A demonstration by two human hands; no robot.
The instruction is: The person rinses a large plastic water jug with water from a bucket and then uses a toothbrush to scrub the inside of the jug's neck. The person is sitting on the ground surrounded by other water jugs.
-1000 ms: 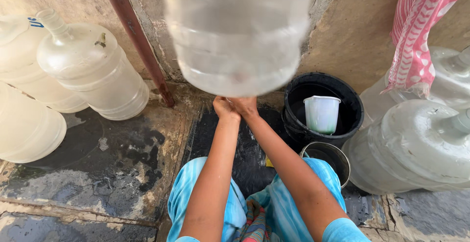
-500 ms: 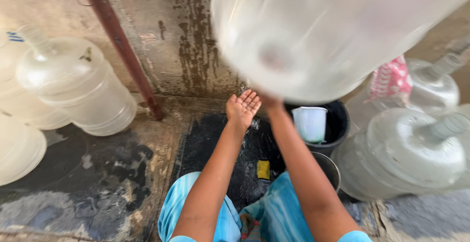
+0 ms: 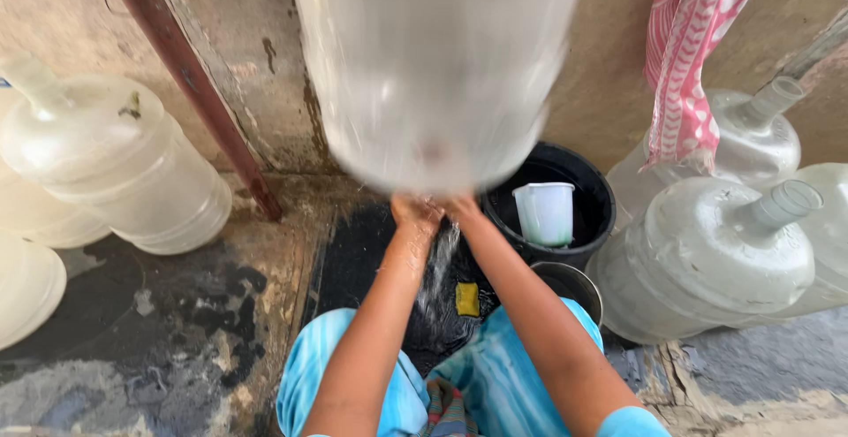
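A person in blue clothing holds a large clear water jug (image 3: 437,66) up in front of the camera, its blurred body filling the top centre of the view. Both hands meet under its lower end: the left hand (image 3: 415,213) and the right hand (image 3: 461,208) sit side by side, pressed against the jug, with most of each hidden behind it, so how far each grip is closed cannot be told. A stream of water (image 3: 439,269) runs down from between the hands onto the dark wet floor (image 3: 353,260).

Half a second earlier the left palm was open and turned up, clear of the jug, which was tilted off to the right; now the jug stands squarely over the grip and both hands are back under it, much as they were a second ago.

Just below the grip, between the forearms, lies a small yellow sponge (image 3: 466,298). To the right of the grip is a black bucket (image 3: 583,191) with a white cup (image 3: 544,212) in it, and a metal pot (image 3: 572,283) beside the right forearm. Further right lie more clear jugs (image 3: 707,260) under a hanging pink patterned cloth (image 3: 689,66). Well to the left of the grip, other jugs (image 3: 115,167) rest near a slanting rust-red pipe (image 3: 194,83) on the stained wall (image 3: 609,75).
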